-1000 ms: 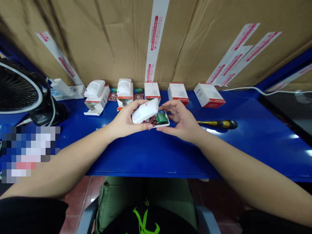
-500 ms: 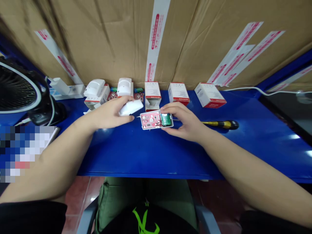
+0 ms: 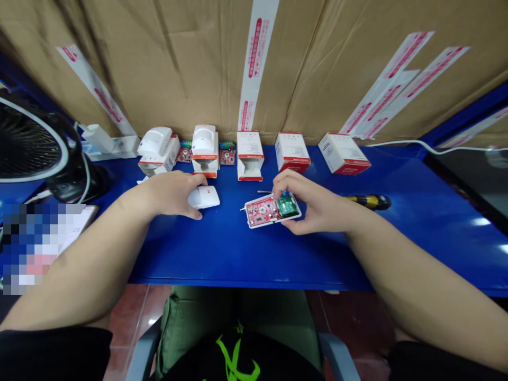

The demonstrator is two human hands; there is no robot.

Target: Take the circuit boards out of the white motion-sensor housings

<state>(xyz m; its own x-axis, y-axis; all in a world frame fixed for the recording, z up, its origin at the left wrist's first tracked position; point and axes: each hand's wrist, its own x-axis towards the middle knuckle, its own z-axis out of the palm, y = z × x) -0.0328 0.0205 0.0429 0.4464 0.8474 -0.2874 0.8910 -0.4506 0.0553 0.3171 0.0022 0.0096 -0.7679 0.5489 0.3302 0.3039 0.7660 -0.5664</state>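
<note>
My left hand [image 3: 174,194] grips a white plastic detector cover [image 3: 205,197] by its left end, low over the blue table. Between the thumb and fingers of my right hand [image 3: 304,203] is an opened detector base [image 3: 262,210], a white shell tilted toward me. A red circuit board fills its left part, and a green terminal block [image 3: 286,206] sits at the right end. Behind the base and my right hand lies a screwdriver [image 3: 367,201]; its yellow and black handle shows on the right, its shaft partly hidden.
Along the cardboard wall stand white and red boxes [image 3: 292,152], two with white detectors [image 3: 204,139] on top. Red circuit boards [image 3: 227,156] lie between some boxes. A black fan [image 3: 35,143] and a power strip [image 3: 119,148] are at the left.
My left hand has lowered the cover toward the table, slightly nearer me. My right hand has carried the detector base right and toward me, widening the gap between the two parts.
</note>
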